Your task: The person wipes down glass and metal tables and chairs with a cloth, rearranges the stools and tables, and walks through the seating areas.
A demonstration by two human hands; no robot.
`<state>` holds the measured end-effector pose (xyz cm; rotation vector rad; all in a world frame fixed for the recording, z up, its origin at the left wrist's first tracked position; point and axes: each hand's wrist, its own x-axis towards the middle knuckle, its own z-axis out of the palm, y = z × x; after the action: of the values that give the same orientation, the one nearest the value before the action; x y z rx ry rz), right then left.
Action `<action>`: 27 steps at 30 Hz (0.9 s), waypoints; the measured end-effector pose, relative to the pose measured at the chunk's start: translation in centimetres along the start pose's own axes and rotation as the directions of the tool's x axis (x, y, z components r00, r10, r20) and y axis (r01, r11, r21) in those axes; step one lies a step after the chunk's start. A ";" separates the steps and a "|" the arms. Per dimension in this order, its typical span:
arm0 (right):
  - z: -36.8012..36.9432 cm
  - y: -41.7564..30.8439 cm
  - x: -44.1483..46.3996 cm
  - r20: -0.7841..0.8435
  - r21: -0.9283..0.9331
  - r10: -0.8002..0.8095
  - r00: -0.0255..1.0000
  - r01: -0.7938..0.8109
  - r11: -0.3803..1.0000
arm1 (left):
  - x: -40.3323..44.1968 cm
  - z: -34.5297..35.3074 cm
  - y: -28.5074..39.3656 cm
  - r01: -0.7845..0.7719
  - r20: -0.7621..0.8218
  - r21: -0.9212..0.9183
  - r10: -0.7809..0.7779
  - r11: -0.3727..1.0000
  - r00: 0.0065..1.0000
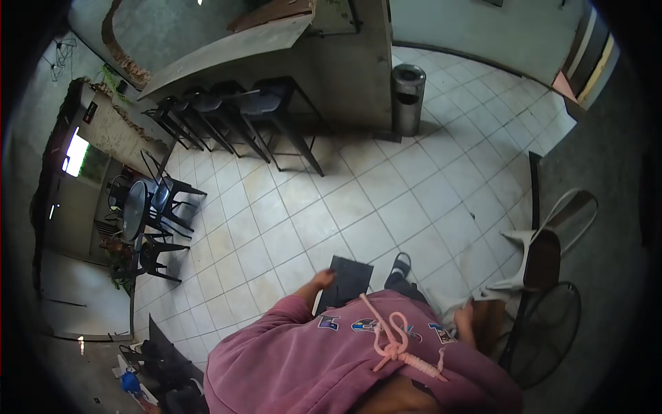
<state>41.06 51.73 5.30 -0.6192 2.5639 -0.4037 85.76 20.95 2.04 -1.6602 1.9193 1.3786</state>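
My left hand (324, 278) is closed on the left edge of a flat, dark rectangular board (347, 279) with a pale lower edge. The board hangs in front of my body, above the tiled floor. My right hand (465, 320) is low at my right side, beside a brown thing (491, 321) and some whitish material (441, 303). Its fingers are too small and blurred to show whether they grip either one. My sandalled foot (400, 265) shows between the hands.
A white chair with a brown seat (543, 259) and a round standing fan (548, 338) are close on my right. Ahead are several black bar stools (267, 100) along a counter and a metal bin (408, 100). A round table (136, 210) with black chairs stands left.
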 end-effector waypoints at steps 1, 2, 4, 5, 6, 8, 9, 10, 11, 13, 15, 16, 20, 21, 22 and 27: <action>2.7 3.6 3.2 -0.021 0.086 -0.014 1.000 0.015 0.996 | -0.3 -0.5 2.0 -0.042 0.086 0.165 0.028 0.985 0.996; 3.2 5.2 5.4 0.061 0.070 -0.067 0.996 0.063 0.996 | -0.8 -1.7 5.1 0.051 0.218 0.162 -0.087 0.986 0.972; 0.9 4.8 9.3 0.414 -0.001 -0.364 0.834 0.400 0.916 | 0.9 -3.5 9.1 0.206 0.366 0.138 -0.243 0.969 0.898; -0.8 4.4 11.0 0.516 0.131 -0.549 0.657 0.574 0.809 | 3.1 -4.3 9.8 0.141 0.235 0.154 -0.175 0.978 0.956; -2.1 3.7 12.5 0.575 0.292 -0.683 0.451 0.666 0.686 | 5.7 -4.8 9.9 0.080 0.104 0.186 -0.101 0.979 0.989; -3.8 -0.4 15.5 0.864 -0.119 -0.151 0.481 0.487 0.865 | 11.0 -5.8 10.1 0.016 -0.167 -0.223 -0.055 0.975 0.985; -3.3 -0.8 17.8 0.859 -0.126 -0.151 0.489 0.487 0.864 | 11.8 -7.2 12.4 -0.013 -0.205 -0.322 -0.056 0.947 0.977; -0.1 0.5 21.7 0.834 -0.260 -0.108 0.541 0.558 0.788 | 12.0 -9.2 15.5 -0.049 -0.244 -0.414 -0.059 0.909 0.968; 2.9 0.3 25.6 0.801 -0.388 -0.075 0.594 0.610 0.691 | 13.2 -10.3 17.0 -0.105 -0.255 -0.470 -0.021 0.877 0.967; 6.5 -3.4 32.3 0.634 -0.484 -0.116 0.764 0.510 0.711 | 16.3 -11.9 18.4 -0.113 -0.262 -0.474 -0.017 0.873 0.965; -0.9 -17.4 31.9 0.398 -0.371 -0.004 0.917 0.165 0.914 | 19.8 -12.6 17.9 -0.087 -0.258 -0.409 -0.024 0.908 0.966; -2.9 -21.6 33.1 0.410 -0.305 -0.031 0.911 0.169 0.937 | 22.9 -11.9 15.6 -0.053 -0.234 -0.368 -0.038 0.928 0.971; -5.4 -31.5 39.8 0.280 0.101 -0.207 0.938 0.185 0.977 | 27.0 -16.3 18.2 0.369 0.154 0.015 -0.367 0.929 0.917; -5.8 -33.2 41.1 0.261 0.117 -0.193 0.946 0.168 0.979 | 30.4 -16.1 15.0 0.377 0.206 -0.030 -0.363 0.926 0.909; -6.6 -34.6 42.3 0.234 0.124 -0.188 0.954 0.163 0.979 | 31.4 -17.5 15.8 0.330 0.236 0.013 -0.323 0.944 0.917; -9.3 -36.0 48.4 0.117 0.238 -0.117 0.986 0.087 0.967 | 42.6 -25.9 23.3 -0.027 0.265 0.315 -0.061 0.949 0.962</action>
<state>10.88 -1.27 8.89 -0.6692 2.3229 -0.6655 61.59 -28.21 -3.37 -1.2633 1.8443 1.1482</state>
